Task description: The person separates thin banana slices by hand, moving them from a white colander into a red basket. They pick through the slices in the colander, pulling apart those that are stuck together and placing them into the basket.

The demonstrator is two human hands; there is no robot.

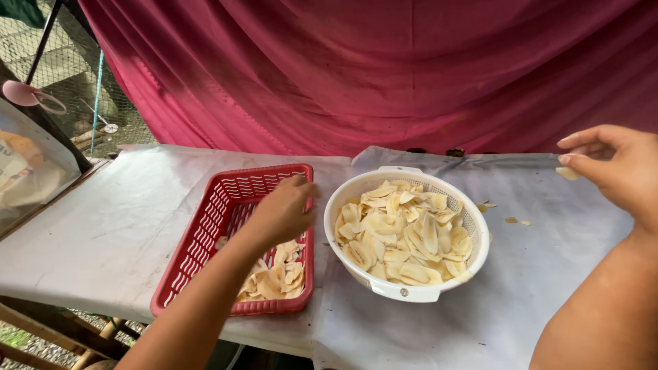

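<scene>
Red basket point(205, 233), slotted walls in wavy rows. White colander point(473, 260), fine-holed, pale grey rivet at front. Pale yellow chips point(401, 233) inside, cream to buttery, some with darker centres; same creamy yellow for chips in basket point(277, 277). Small yellow piece point(567, 173) by right hand point(613, 168). Off-white sheet over table point(103, 226), greyer on right half, faintly stained. Deep magenta cloth point(384, 68) behind, crumpled, a few dull blotches. Pink round object point(20, 92) at far left, perhaps a lid. Green-grey mesh point(68, 62) beyond.
</scene>
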